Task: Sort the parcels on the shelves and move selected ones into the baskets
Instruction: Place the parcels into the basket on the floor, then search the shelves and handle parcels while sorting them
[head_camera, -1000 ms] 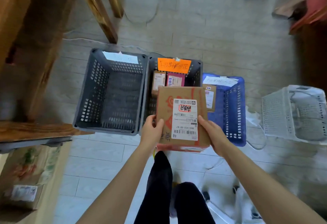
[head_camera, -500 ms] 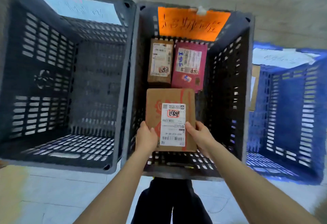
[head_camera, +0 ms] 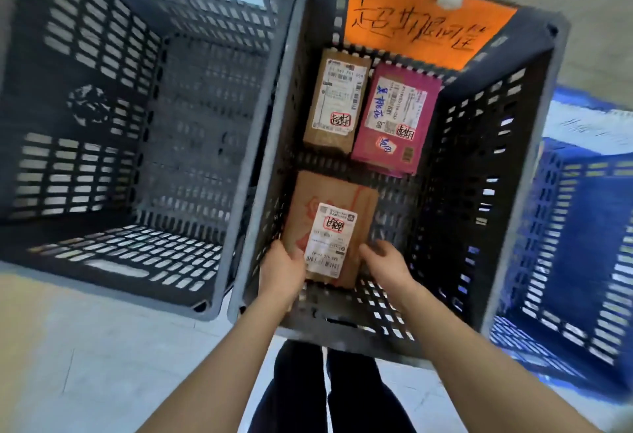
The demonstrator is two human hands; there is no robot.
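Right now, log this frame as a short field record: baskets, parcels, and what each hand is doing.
baskets: grey basket with white label, left; grey basket with orange label, middle; blue basket, right
parcels in middle basket: three
far end: brown parcel beside pink parcel
near end: brown parcel with red print, label up
left basket contents: none visible
left hand: gripping the near parcel's left edge
right hand: open at its right edge; contact unclear from blur
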